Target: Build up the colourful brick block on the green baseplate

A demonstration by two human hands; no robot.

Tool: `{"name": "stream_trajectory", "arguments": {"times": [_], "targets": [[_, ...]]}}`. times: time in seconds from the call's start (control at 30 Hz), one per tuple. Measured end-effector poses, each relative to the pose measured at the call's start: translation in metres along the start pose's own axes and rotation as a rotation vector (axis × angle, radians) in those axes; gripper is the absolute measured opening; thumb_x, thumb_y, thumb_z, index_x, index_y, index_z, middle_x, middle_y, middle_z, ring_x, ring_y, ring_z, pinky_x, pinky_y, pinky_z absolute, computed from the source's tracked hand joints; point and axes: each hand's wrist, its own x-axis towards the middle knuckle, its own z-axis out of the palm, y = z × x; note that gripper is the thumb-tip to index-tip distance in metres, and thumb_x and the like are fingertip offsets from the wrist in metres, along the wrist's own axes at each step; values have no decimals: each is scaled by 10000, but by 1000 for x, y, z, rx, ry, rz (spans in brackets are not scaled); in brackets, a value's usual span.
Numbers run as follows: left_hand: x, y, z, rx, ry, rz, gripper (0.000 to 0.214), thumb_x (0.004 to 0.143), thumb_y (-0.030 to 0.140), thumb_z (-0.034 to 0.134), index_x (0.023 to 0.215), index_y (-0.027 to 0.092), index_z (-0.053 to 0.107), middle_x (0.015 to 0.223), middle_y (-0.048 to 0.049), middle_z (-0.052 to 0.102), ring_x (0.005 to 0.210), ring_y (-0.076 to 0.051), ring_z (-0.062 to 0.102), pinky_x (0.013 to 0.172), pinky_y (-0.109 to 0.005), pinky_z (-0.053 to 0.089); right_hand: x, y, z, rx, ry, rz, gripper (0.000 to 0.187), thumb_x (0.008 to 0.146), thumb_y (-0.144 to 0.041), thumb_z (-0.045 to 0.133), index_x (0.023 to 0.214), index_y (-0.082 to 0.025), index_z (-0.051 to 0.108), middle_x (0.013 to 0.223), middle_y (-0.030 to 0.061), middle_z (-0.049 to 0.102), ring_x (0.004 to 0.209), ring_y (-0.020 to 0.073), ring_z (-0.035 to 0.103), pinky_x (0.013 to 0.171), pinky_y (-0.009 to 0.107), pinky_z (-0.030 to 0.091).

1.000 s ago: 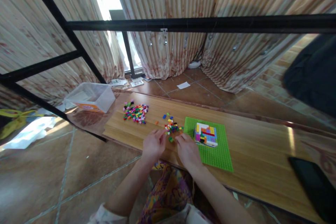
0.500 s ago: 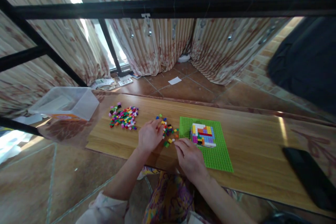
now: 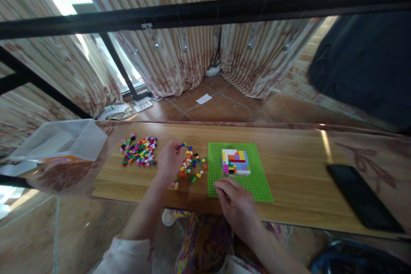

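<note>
My left hand (image 3: 171, 159) is closed in a pinch at the left side of a loose brick pile (image 3: 192, 160). A small blue brick (image 3: 182, 145) shows right at its fingertips; whether it is held or only touched is unclear. My right hand (image 3: 236, 203) is closed over the near edge of a green baseplate (image 3: 261, 184), fingers curled together. What they hold, if anything, is hidden. On the baseplate sits a low, roughly square build of coloured bricks (image 3: 236, 162), with white, yellow, red, blue and black pieces.
A larger heap of small bricks (image 3: 139, 150) lies left on the wooden board (image 3: 295, 171). A clear plastic box (image 3: 64, 139) stands beyond its left end. A dark phone-like slab (image 3: 362, 197) lies at the right. A black metal bar (image 3: 192, 15) crosses ahead, before curtains.
The view has turned, shifting the scene leftward. My left hand has drawn back from the pile's middle to its far left side. My right hand has moved from the pile's edge over the baseplate.
</note>
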Motion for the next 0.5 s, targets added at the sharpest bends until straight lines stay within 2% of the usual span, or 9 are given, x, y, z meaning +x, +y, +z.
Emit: {"name": "stream_trajectory", "arguments": {"times": [0.1,0.2,0.33,0.5], "targets": [[-36,25,6,-589,-92,-51,197,765,325,604,849,162,677,769,-27,683,684,-149,608,651,-255,461,5,-2,-10,81,73,77,189,918,-216,503,978,-229,681,961,51,702,886,153,655,801,261,520],[-75,53,19,-912,-230,-130,212,693,339,694,814,166,670,704,3,659,608,-110,563,602,-228,448,10,-3,-19,127,106,147,200,893,-246,549,1051,-231,670,987,53,701,848,156,654,776,276,529],[-101,81,30,-1055,-352,-246,200,675,344,718,755,169,661,584,35,591,515,-83,483,531,-216,402,11,2,-30,183,145,173,209,875,-248,571,1054,-228,677,968,49,703,796,146,649,728,268,530],[-104,97,31,-1076,-434,-268,203,680,339,715,769,162,671,576,28,594,508,-83,489,495,-204,367,12,14,-44,206,172,143,170,885,-252,566,986,-230,700,925,38,705,803,140,650,715,250,520]]}}
